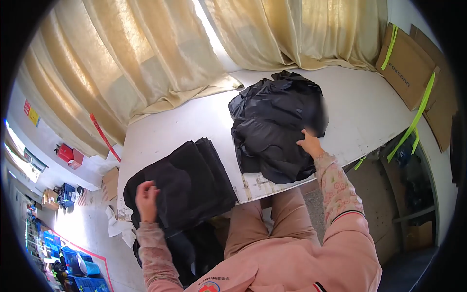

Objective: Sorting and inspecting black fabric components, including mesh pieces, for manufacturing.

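A pile of thin, shiny black fabric or plastic sheeting [272,121] lies crumpled on the white table in front of me. My right hand [311,144] rests at its right edge, thumb and forefinger apart, with nothing visible between them. To the left, a stack of folded black cloth [189,180] sits at the near edge of the table. Over its left part is my left hand [147,198], fingers loosely curled and slightly apart, holding nothing I can see. Whether it touches the cloth is hard to judge.
The white table [160,131] runs back to beige curtains [141,58]. Cardboard sheets [406,68] with yellow-green straps [421,109] lean at the right. More black material [204,248] hangs below the table's near left edge. Blue crates [82,265] stand on the floor far left.
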Tool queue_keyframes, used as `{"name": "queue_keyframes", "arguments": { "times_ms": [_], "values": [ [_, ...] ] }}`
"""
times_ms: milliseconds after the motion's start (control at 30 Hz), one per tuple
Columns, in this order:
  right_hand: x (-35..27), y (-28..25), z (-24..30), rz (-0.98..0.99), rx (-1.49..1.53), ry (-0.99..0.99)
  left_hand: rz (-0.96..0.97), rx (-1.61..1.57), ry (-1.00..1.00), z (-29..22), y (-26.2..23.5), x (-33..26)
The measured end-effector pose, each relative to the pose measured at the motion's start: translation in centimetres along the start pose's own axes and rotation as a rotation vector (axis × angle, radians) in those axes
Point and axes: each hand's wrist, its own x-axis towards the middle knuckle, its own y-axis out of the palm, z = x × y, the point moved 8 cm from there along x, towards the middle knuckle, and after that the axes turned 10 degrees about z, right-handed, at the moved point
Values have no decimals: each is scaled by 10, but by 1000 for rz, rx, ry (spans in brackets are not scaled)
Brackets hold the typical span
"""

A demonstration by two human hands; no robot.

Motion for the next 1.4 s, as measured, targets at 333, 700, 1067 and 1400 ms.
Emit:
{"name": "queue_keyframes", "arguments": {
  "times_ms": [333,700,1067,1400],
  "values": [
    [-221,-71,152,96,114,-1059,623,-1466,-675,-16,298,-46],
    [-211,-12,47,289,385,-449,828,-897,-672,20,368,-83],
    [-184,96,87,587,572,-351,1359,-741,-457,-23,384,-175],
    [-277,23,154,1024,895,-584,837,-1270,-830,-39,339,-99]
  ]
}}
